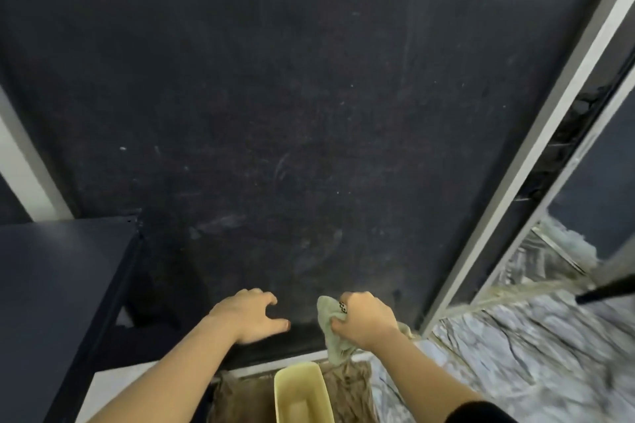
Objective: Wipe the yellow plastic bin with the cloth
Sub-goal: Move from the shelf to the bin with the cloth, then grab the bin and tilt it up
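The yellow plastic bin stands at the bottom edge of the view, open side up, between my forearms. My right hand grips a pale green cloth that hangs bunched from my fist, above and just right of the bin. My left hand hovers above and to the left of the bin with fingers spread and loosely bent, holding nothing. Neither hand touches the bin. The bin's lower part is cut off by the frame.
A large dark panel fills most of the view ahead. A dark cabinet stands at the left. A pale metal frame runs diagonally at the right, with marbled floor beside it. A brownish mat lies under the bin.
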`<state>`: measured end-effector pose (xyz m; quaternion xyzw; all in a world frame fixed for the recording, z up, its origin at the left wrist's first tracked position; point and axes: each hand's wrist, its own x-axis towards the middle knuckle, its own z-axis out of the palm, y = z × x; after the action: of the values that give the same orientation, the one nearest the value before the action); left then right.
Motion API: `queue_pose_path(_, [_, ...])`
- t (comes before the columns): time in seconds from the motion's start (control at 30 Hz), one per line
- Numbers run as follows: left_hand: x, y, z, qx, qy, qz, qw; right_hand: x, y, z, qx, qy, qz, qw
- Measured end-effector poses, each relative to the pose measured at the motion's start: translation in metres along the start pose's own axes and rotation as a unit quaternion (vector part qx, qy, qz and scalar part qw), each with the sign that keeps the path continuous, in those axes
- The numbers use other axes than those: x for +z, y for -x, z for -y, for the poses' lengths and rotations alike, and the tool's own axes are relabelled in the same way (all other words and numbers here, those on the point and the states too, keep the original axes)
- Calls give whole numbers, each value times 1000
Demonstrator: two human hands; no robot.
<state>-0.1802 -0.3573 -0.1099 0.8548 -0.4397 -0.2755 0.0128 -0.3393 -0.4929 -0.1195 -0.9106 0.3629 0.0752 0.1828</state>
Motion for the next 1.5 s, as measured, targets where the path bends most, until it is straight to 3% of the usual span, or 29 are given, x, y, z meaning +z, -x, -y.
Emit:
queue_pose_path(0.33, [98, -57, 1, -22, 46, 5, 999, 85, -46, -47, -18, 19, 28, 999])
queue_pose_path(0.73, [311, -197, 34, -14, 12, -25, 1000, 303, -146, -147, -99, 55, -22, 993])
queue_pose_path(0.9, [385, -238, 53, -2, 9, -56, 998, 364, -176, -178, -128, 87, -40, 987])
queue_pose_path(1.07, [423, -216, 55, -26, 7, -80, 996, 386, -138, -197, -116, 59, -96, 987])
queue_pose_path(1.3, [451, -146, 22, -29, -12, -82, 996, 408, -52, -220, -95, 49, -93, 990])
queue_pose_path(1.5, [472, -125, 1, -19, -45, -83, 995, 423, -29, -237, -92, 52, -101, 989])
